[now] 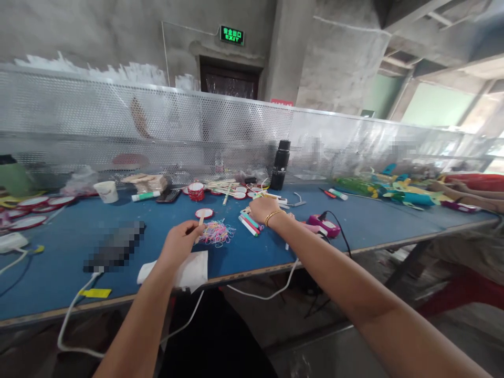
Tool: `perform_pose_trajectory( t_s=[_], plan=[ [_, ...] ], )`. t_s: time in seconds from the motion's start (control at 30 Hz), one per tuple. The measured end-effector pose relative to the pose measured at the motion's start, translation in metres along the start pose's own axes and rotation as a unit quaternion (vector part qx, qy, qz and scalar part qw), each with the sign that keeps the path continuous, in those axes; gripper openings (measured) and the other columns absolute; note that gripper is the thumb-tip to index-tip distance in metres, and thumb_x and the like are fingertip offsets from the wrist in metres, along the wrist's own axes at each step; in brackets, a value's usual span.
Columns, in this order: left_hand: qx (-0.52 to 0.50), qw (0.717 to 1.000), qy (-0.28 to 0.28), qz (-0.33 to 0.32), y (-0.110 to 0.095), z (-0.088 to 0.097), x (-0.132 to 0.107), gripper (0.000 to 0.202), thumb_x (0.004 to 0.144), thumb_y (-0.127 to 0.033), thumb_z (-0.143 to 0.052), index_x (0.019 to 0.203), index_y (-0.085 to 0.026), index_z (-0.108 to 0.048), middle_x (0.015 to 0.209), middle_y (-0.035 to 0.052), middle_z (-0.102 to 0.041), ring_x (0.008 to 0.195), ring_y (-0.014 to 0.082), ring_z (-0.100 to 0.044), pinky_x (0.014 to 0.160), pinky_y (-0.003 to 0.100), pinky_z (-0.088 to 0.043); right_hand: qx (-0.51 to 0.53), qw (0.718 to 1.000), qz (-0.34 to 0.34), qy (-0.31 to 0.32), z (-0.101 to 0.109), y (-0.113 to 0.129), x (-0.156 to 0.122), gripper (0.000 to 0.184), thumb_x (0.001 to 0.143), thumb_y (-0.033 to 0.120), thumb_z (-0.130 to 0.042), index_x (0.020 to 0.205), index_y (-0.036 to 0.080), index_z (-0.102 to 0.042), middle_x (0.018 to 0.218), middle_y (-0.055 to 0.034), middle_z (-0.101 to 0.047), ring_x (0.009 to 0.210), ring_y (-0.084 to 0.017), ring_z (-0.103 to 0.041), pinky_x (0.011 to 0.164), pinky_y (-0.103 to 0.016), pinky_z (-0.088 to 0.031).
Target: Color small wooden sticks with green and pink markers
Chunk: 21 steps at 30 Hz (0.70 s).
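My left hand (179,244) is closed, pinching a flat wooden craft stick (201,217) that points up and away. Just right of it lies a loose heap of small coloured rubber bands (218,232). Behind the stick is a small round red-rimmed white disc (205,213). My right hand (264,209), with a gold bracelet at the wrist, reaches farther over the table among small items. Its fingers point away and are hidden, so what they touch does not show. Several coloured markers (249,224) lie beside it, nearer to me.
A black bottle (280,165) stands behind my right hand. Pale sticks (220,185), a red drum-like piece (196,191) and a paper cup (106,192) are at the back. A dark phone-like device (116,247) and white packet (192,270) lie near the front edge. A purple device (325,226) trails a cable.
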<state>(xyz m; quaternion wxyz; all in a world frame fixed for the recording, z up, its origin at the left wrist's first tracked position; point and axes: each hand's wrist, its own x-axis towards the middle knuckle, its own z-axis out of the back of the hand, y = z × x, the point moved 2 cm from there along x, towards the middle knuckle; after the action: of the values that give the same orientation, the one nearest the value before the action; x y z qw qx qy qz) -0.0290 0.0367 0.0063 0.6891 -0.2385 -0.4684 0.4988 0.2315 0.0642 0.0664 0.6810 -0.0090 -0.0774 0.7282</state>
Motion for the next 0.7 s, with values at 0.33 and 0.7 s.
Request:
perform_pose_trajectory(
  t_s=[0.33,0.7],
  plan=[
    [0.010,1.000,0.014,-0.021,-0.001,0.002,-0.003,0.039,0.085,-0.056,-0.059,0.067,-0.021,-0.062,0.058,-0.0023,-0.055,0.060,0.0152,-0.049,0.062,0.027,-0.037,0.037,0.999,-0.024,0.013,-0.034,0.035,-0.012,0.039,0.092,0.011,-0.052,0.125,0.005,-0.071,0.126,-0.0287,-0.071,0.121,-0.035,-0.069,0.095,-0.044,-0.056],
    [-0.032,0.999,0.007,-0.021,0.009,-0.002,0.002,0.033,0.090,-0.051,-0.055,0.079,-0.021,-0.063,0.072,0.0003,-0.065,0.065,0.0158,-0.054,0.063,0.028,-0.039,0.169,0.983,0.027,-0.063,-0.035,0.024,-0.032,0.039,0.092,0.017,-0.052,0.131,0.017,-0.055,0.123,-0.0132,-0.073,0.114,-0.026,-0.069,0.094,-0.034,-0.050]
  ],
)
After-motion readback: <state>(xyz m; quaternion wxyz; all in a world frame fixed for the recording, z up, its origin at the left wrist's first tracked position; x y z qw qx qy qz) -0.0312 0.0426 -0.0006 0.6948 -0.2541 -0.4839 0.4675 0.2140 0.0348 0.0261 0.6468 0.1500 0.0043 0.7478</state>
